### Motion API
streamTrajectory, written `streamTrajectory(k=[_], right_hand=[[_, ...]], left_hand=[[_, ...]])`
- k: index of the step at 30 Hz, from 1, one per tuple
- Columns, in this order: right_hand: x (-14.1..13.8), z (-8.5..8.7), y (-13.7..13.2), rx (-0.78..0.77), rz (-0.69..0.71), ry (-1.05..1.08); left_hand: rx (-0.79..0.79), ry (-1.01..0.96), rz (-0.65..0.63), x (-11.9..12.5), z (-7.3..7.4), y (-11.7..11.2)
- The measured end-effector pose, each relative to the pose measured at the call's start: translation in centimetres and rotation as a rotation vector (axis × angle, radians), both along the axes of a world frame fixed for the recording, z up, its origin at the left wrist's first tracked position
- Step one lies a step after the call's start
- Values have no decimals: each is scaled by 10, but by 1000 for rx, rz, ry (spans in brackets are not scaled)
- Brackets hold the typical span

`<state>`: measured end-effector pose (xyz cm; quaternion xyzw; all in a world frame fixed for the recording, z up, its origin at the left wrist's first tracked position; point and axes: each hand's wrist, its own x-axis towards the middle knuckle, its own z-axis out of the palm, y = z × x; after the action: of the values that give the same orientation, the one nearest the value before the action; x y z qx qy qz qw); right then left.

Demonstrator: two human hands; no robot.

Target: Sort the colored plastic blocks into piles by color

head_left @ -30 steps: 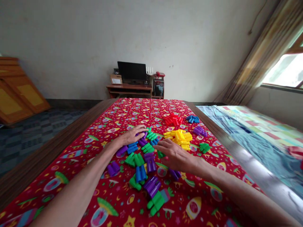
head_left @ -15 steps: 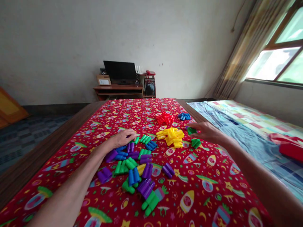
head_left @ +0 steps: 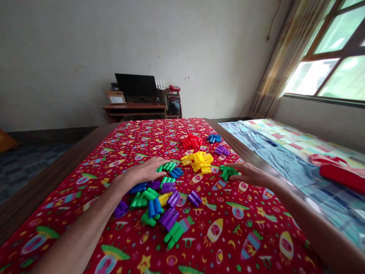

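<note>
My left hand [head_left: 146, 170] reaches over the far left of the mixed pieces, its thumb and fingers apart around green toy blocks [head_left: 170, 166] that lie on the cloth. A blue block [head_left: 176, 173] lies just beyond its fingertips. My right hand [head_left: 248, 174] is low at the right, its thumb and fingers closed on a green block [head_left: 236, 172] at the edge of a small green pile [head_left: 225, 173]. Purple blocks [head_left: 194, 198], green ones [head_left: 173, 234] and a yellow block [head_left: 164, 198] lie in the loose group nearer me.
Separate piles of yellow [head_left: 198, 161], red [head_left: 192, 141], blue [head_left: 213, 138] and purple blocks [head_left: 221, 151] lie farther back. A red patterned cloth [head_left: 211, 247] covers the table. To the right is a bed [head_left: 256, 139]; a desk with a monitor [head_left: 136, 88] stands behind.
My right hand has come down and nearer me, bringing a green block to the green pile. My left hand has stretched to the right over the green blocks. The view has turned slightly right.
</note>
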<state>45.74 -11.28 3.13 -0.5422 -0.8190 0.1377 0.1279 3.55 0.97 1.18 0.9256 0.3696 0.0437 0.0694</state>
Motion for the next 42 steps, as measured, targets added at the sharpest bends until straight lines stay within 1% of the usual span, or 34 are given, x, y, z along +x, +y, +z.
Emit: streamTrajectory(k=[3, 6, 9, 11, 12, 14, 16, 17, 19, 21, 23, 25, 27, 29, 30, 31, 32, 34, 36, 37, 38, 40, 42], right_hand=[[-1, 7, 1, 63, -23, -5], [-15, 22, 7, 157, -4, 25], [-51, 41, 15, 221, 95, 88], [-86, 49, 20, 241, 196, 139], [-107, 50, 22, 241, 245, 160], [-148, 45, 27, 237, 328, 188], [-186, 34, 34, 244, 397, 216], [-201, 28, 38, 278, 405, 246], [-222, 16, 48, 373, 367, 302], [-229, 8, 56, 453, 326, 331], [-224, 6, 62, 475, 344, 326], [-212, 9, 65, 447, 364, 293], [-196, 16, 67, 385, 306, 252], [-179, 25, 69, 322, 198, 243], [-170, 31, 70, 293, 143, 252], [-160, 36, 72, 265, 95, 262], [-150, 41, 75, 234, 58, 265], [-126, 51, 79, 160, 13, 234], [-98, 58, 83, 81, -18, 169], [-84, 60, 84, 45, -32, 128], [-70, 61, 85, 9, -45, 86], [-46, 58, 87, -70, -45, 27], [-30, 51, 90, -161, -17, 9]], left_hand=[[1, 49, 25, 1, 0, 0], [-19, 95, 86, 1, 2, 0], [-12, 68, 123, 2, 7, 0], [0, 4, 140, 3, 12, 0], [4, -34, 161, 3, 15, -1], [-1, -121, 229, 2, 21, -1], [-41, -237, 279, 3, 28, -3], [-70, -316, 281, 5, 30, -3], [-149, -503, 240, 10, 34, -6], [-273, -678, 161, 19, 33, -10], [-446, -803, 106, 30, 28, -15], [-631, -861, 99, 40, 24, -21], [-759, -866, 109, 45, 22, -26], [-787, -832, 101, 45, 23, -27], [-755, -806, 99, 43, 25, -26], [-689, -773, 106, 39, 27, -25], [-594, -732, 124, 35, 29, -23], [-351, -624, 178, 27, 31, -18], [-147, -477, 213, 19, 30, -14], [-95, -393, 206, 17, 29, -13], [-79, -310, 181, 15, 27, -12], [-102, -183, 104, 14, 22, -13], [-113, -125, 52, 14, 21, -15]])
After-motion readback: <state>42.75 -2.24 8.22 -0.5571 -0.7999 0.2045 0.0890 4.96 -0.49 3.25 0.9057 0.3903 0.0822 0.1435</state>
